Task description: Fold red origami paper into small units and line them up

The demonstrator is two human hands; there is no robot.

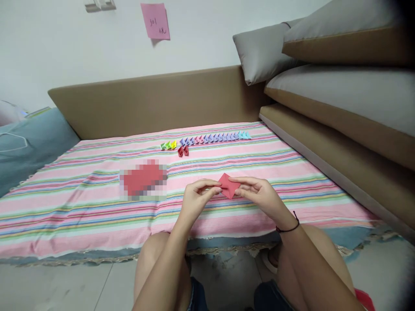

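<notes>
A small folded piece of red paper [228, 185] is held up between both hands above the striped cloth [97, 207]. My left hand [196, 198] pinches its left corner with thumb and fingers. My right hand [259, 193] pinches its right side; a dark cord circles that wrist. Further back on the cloth lies a row of several small folded paper pieces [214, 138] in green, yellow, purple, pink and blue. Two red folded pieces [183, 150] stand just in front of that row.
A blurred red patch [143, 179] lies on the cloth left of my hands. A tan sofa back [155, 101] runs behind, stacked cushions [340, 86] rise at right, a teal cushion [32, 142] sits at left. A pink note [155, 20] hangs on the wall. My knees are below, over the tiled floor.
</notes>
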